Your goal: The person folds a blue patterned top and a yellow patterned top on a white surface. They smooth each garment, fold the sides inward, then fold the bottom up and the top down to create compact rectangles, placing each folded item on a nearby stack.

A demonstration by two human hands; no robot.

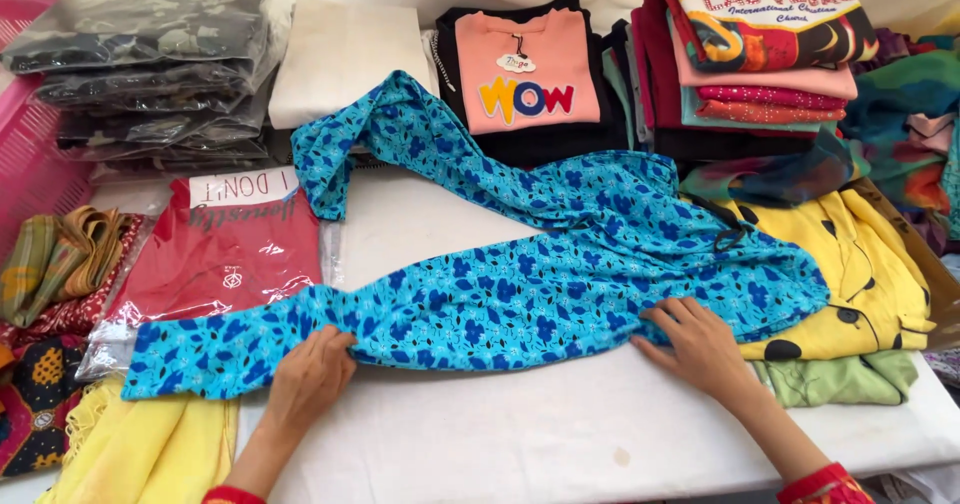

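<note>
A pair of bright blue trousers with a dark blue flower print (pixel 520 294) lies spread over the white table (pixel 560 434), legs pointing left, one leg angled up toward the back. My left hand (pixel 312 372) pinches the lower edge of the near leg about a third of the way along it. My right hand (pixel 695 342) rests flat with fingers apart on the lower edge near the waist end. Both wrists show red cuffs.
Folded clothes ring the table: bagged dark garments (pixel 150 54) at back left, a red bagged top (pixel 225 254), a peach top with coloured letters (pixel 525 69), a tall stack (pixel 765 54) at back right, a yellow dotted garment (pixel 865 264), yellow cloth (pixel 140 449) at front left.
</note>
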